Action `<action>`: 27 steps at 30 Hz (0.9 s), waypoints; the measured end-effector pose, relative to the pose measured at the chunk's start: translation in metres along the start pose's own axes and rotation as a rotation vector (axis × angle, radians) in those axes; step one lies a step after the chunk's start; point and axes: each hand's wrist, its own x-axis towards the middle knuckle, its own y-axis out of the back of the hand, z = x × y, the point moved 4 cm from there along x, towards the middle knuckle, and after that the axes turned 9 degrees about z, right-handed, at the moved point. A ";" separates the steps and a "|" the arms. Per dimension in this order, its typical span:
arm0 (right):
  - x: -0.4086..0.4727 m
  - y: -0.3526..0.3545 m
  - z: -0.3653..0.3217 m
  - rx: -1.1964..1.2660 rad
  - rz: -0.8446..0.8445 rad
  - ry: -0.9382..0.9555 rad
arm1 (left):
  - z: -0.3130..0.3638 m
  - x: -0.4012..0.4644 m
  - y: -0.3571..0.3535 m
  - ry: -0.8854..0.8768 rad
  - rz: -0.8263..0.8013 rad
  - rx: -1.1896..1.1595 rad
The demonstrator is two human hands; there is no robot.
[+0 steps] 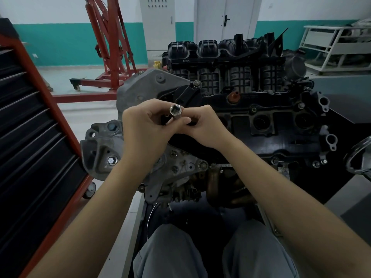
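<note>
A shiny metal socket (176,110) with a square drive hole facing me is held up between both hands, above the engine (261,121). My left hand (144,127) pinches the socket's lower part with curled fingers. My right hand (202,125) meets it from the right, fingers curled round the socket's lower end, which is hidden between the fingers. The engine has a black valve cover, a black ribbed intake manifold (226,57) at the back and a grey metal bracket (112,149) with bolts on its left end.
A red and black tool cabinet (34,137) on wheels stands close at the left. A red engine crane (108,47) is behind it on the floor. A white rack (337,49) sits at the far right. My grey-trousered knees (210,253) are below.
</note>
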 end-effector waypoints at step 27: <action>-0.006 0.007 -0.005 0.032 0.052 -0.048 | 0.001 -0.002 -0.005 0.016 0.004 -0.132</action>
